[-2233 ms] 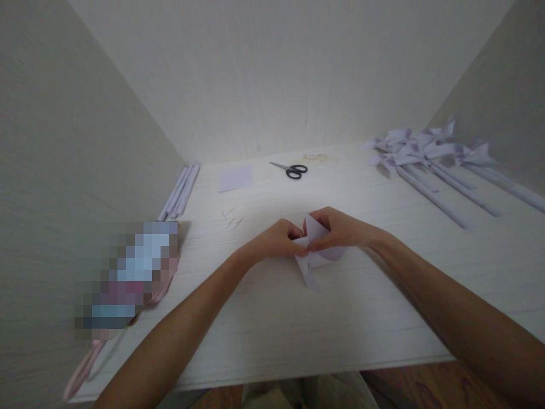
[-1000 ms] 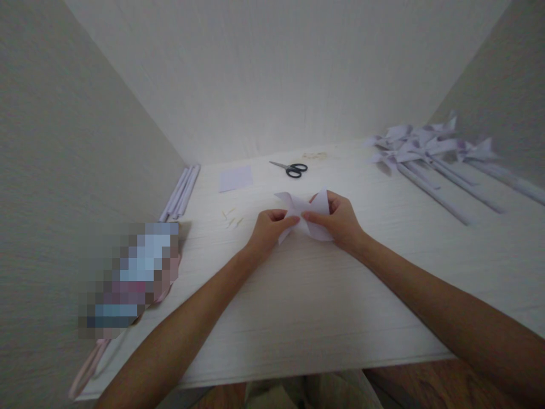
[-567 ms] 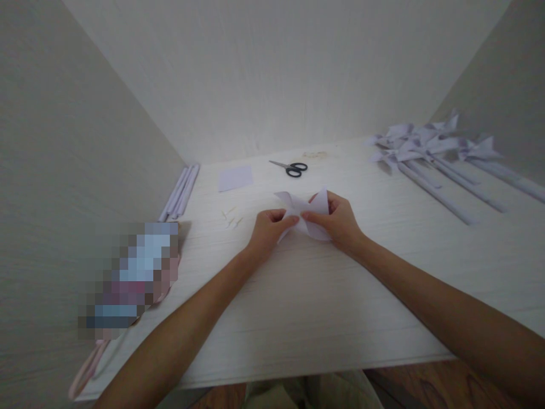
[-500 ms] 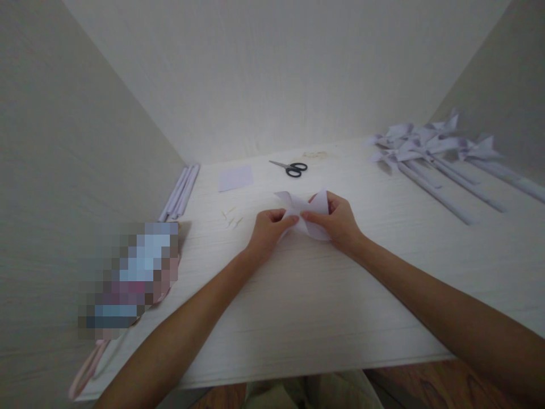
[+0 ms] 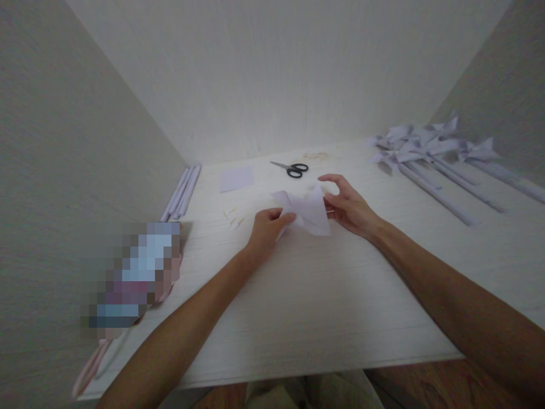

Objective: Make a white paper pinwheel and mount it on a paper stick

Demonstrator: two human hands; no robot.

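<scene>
We see a white table (image 5: 315, 318) across the frame, with rolled paper tubes (image 5: 182, 193) and a pixelated object (image 5: 142, 267) at its left. Toward the upper middle we find a paper square (image 5: 237, 179), small thin sticks (image 5: 230, 213), black-handled scissors (image 5: 291, 168) and pale scraps (image 5: 315, 155). At upper right we have paper pinwheels (image 5: 411, 150) on tube handles, clustered closely.

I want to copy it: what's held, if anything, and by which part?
The left hand pinches the folded white paper near its middle, thumb on top. The right hand is open by its right edge; whether it touches cannot be told.
</scene>
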